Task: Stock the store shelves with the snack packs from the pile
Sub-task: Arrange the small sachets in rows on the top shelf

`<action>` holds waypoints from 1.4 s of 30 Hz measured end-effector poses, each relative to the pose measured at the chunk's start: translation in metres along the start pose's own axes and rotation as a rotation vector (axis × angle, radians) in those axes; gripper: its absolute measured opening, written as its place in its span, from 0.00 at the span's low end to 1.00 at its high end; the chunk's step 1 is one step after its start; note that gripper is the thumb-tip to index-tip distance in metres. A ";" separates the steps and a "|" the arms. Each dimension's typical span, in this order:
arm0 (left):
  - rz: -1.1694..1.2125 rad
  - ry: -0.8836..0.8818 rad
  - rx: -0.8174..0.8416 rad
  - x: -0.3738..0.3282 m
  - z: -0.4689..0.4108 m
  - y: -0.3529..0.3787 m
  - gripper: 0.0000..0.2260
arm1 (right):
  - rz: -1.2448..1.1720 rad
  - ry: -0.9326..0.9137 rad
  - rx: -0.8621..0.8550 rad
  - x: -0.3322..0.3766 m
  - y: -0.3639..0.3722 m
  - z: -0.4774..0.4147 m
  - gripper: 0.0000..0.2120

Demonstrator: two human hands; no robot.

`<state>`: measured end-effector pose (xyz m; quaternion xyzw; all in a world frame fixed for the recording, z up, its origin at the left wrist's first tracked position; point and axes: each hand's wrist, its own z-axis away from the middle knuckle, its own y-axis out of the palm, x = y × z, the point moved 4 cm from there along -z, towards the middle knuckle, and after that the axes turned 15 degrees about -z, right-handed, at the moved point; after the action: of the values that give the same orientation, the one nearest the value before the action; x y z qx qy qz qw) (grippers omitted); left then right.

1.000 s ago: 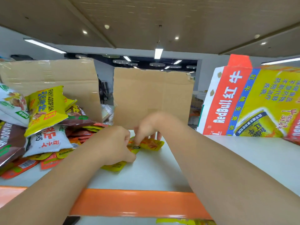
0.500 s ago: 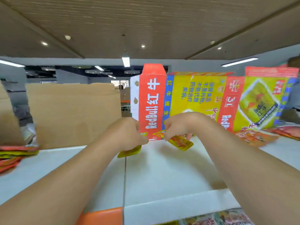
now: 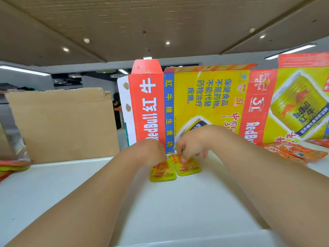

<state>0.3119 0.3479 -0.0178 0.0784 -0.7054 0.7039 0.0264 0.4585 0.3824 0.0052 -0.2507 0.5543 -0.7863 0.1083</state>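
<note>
Two packs going down on the white shelf point(image 3: 71, 193)

We judge the stocking is at an early stage. In front of the Red Bull carton point(image 3: 204, 104), orange packs point(image 3: 293, 152) lie at right and the pile point(image 3: 12, 165) waits far left. Our left hand point(image 3: 149, 154) curls over the left yellow pack point(image 3: 162, 172). Our right hand point(image 3: 192, 145) pinches the right yellow pack point(image 3: 187, 167). Both packs lie flat, side by side.
</note>
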 end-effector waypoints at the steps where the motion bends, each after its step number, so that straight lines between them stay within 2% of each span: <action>1: -0.003 0.022 0.018 0.002 0.004 0.004 0.14 | 0.036 -0.018 0.023 -0.002 0.002 -0.002 0.28; 4: 0.049 0.069 0.067 0.013 0.013 0.013 0.22 | 0.122 -0.077 0.031 -0.007 0.007 -0.008 0.34; 6: 0.058 0.082 0.100 0.018 0.015 0.015 0.32 | 0.121 -0.099 0.016 -0.010 0.008 -0.010 0.35; 8: 0.039 0.084 0.105 0.020 0.013 0.016 0.36 | 0.132 -0.116 -0.007 -0.011 0.009 -0.011 0.34; 13: 0.012 0.040 0.085 0.021 0.016 0.014 0.27 | 0.154 -0.191 -0.067 -0.009 0.015 -0.018 0.29; 18: 0.031 0.033 0.100 0.025 0.018 0.016 0.27 | 0.109 -0.211 -0.086 -0.010 0.017 -0.024 0.29; 24: 0.011 0.017 0.113 0.028 0.018 0.015 0.29 | 0.065 -0.265 -0.125 -0.005 0.023 -0.030 0.19; 33: 0.036 0.008 0.110 0.036 0.013 0.021 0.31 | 0.049 -0.272 -0.117 -0.004 0.024 -0.030 0.19; 38: 0.036 -0.007 0.126 0.040 0.015 0.022 0.30 | 0.015 -0.262 -0.096 -0.005 0.022 -0.025 0.27; 42: 0.021 -0.041 0.149 0.046 0.019 0.017 0.30 | 0.020 -0.271 -0.117 0.002 0.025 -0.022 0.26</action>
<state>0.2652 0.3259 -0.0283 0.0871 -0.6521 0.7531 -0.0012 0.4429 0.3909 -0.0232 -0.3547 0.5819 -0.7105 0.1752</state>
